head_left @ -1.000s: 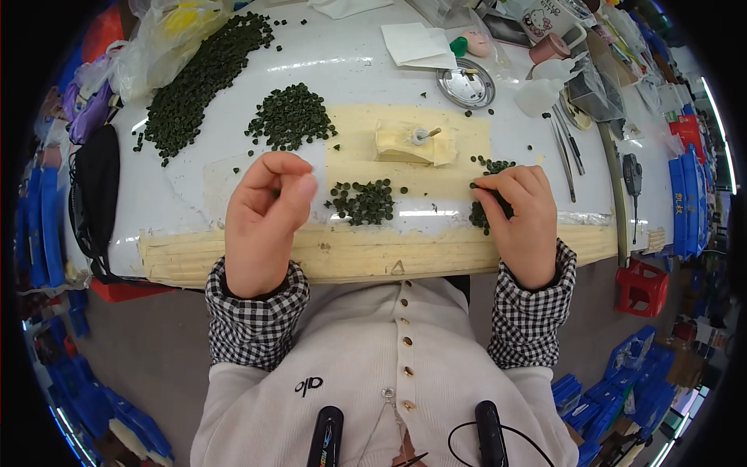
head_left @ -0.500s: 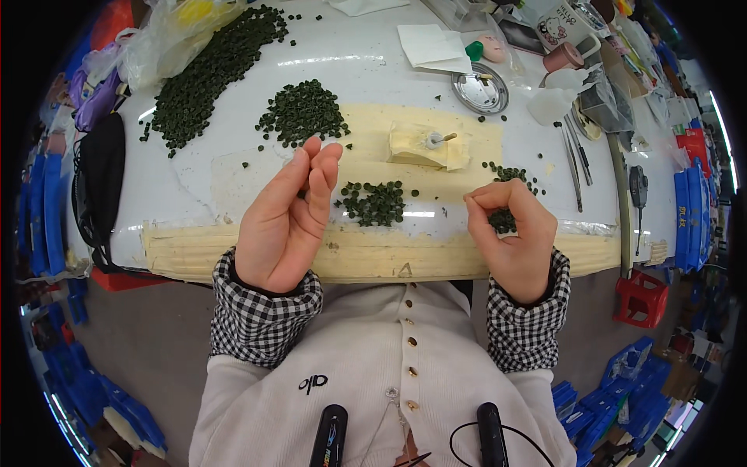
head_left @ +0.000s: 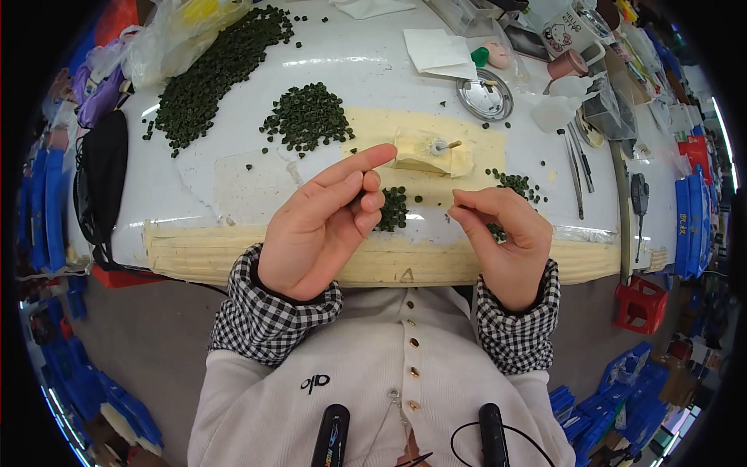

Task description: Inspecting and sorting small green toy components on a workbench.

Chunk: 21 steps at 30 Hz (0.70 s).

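Note:
My left hand is raised over the near part of the table, palm partly up. Its index finger points out, while the thumb and curled fingers close around a small dark green piece, mostly hidden. To the right, my right hand pinches thumb and index finger together; what sits at their tips is too small to make out. Between and behind the hands lies a small pile of dark green pieces, partly covered by my left fingers. A cream tape-covered block with a short upright peg stands just beyond.
Farther left are a medium pile and a large heap of the same green pieces. Another small group lies behind my right hand. Tweezers, a round metal dish and white paper rest on the right side.
My left hand has moved right toward my right hand, and its index finger has stretched out. The right hand has shifted slightly left, still pinching.

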Each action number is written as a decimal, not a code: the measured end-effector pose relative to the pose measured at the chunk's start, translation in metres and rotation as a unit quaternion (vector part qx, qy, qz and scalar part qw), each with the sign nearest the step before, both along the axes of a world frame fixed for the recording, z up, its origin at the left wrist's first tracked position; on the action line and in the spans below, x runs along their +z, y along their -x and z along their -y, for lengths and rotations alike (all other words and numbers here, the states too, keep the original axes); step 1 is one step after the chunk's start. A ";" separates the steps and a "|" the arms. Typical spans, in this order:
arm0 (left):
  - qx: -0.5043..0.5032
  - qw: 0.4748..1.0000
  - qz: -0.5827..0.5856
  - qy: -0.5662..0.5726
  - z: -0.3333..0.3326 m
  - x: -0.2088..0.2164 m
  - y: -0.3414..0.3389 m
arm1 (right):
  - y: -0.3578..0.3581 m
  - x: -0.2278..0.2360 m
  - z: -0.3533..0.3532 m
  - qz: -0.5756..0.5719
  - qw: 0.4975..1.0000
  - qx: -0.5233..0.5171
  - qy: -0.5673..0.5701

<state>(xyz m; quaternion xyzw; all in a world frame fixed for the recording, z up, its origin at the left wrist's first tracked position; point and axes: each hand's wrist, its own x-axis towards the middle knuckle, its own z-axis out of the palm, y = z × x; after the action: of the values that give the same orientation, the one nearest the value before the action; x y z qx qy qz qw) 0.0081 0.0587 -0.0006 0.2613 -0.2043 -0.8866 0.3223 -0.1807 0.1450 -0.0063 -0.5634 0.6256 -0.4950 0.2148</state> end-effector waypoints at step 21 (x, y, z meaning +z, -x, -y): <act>-0.062 0.997 -0.039 0.030 -0.003 -0.007 0.001 | 0.002 -0.014 -0.002 0.510 0.841 0.163 -0.073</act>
<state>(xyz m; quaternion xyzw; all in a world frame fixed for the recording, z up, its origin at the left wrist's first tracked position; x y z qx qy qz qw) 0.0067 0.0613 -0.0075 0.2037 -0.2335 -0.9078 0.2825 -0.1826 0.1467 -0.0202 -0.3080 0.3610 -0.6230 0.6218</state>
